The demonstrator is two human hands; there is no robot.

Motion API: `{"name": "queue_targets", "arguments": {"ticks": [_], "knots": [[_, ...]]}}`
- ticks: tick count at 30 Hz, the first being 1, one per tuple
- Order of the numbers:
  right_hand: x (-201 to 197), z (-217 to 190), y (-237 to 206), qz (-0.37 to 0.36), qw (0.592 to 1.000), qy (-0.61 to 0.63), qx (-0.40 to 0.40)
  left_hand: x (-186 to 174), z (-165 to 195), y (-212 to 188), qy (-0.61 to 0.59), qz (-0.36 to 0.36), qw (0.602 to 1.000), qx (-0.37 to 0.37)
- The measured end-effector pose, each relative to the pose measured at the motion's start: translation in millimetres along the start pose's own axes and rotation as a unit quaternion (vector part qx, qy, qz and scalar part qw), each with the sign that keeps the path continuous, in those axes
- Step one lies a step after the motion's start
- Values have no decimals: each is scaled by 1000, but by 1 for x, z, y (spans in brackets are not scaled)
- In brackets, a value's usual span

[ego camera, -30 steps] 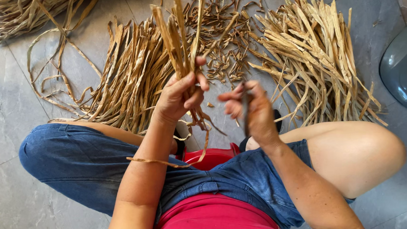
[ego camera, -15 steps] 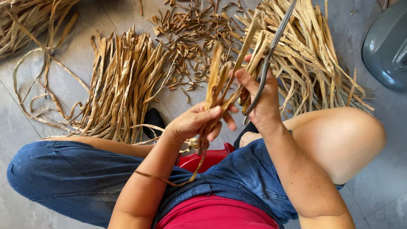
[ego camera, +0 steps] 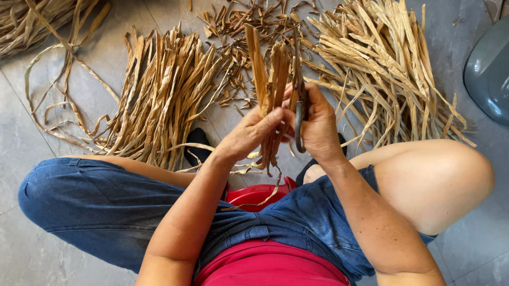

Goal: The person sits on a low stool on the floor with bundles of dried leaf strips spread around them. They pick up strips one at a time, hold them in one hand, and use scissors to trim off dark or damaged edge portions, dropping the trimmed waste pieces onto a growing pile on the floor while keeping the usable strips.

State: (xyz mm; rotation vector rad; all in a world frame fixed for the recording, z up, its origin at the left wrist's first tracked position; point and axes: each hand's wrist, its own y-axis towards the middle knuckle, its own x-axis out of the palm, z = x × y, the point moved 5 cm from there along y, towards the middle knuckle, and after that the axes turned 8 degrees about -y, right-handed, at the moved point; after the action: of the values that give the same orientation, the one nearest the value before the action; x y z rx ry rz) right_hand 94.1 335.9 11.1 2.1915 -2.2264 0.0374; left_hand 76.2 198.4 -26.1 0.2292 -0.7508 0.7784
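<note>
Head view: left hand (ego camera: pixel 254 132) around dried strips (ego camera: pixel 272 80).

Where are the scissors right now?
In the head view, the scissors are near the middle, gripped in the right hand, blades pointing up beside the bunch of dry strips that the left hand holds.

The scene is viewed from one head-worn camera, aimed steeply down and close over the lap, toward the floor (ego camera: pixel 9 165).
</note>
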Motion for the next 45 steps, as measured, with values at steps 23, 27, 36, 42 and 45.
{"name": "queue_targets", "arguments": {"ticks": [23, 27, 36, 42, 45], "knots": [[-40, -31, -5, -4, 975, -219, 28, -36, 50, -20, 9, 178, 979, 94], [-37, -23, -6, -48, 964, -257, 52, -35, 51, -21, 4, 168, 982, 91], [-33, -13, -9, -51, 959, -267, 81, -33, 46, -19, 16, 169, 983, 65], [-34, -14, -15, -20, 971, -197, 135, -37, 50, -21, 31, 176, 981, 69], [-41, -20, -17, 26, 965, -207, 156, -40, 51, -21, 42, 180, 981, 65]]}}
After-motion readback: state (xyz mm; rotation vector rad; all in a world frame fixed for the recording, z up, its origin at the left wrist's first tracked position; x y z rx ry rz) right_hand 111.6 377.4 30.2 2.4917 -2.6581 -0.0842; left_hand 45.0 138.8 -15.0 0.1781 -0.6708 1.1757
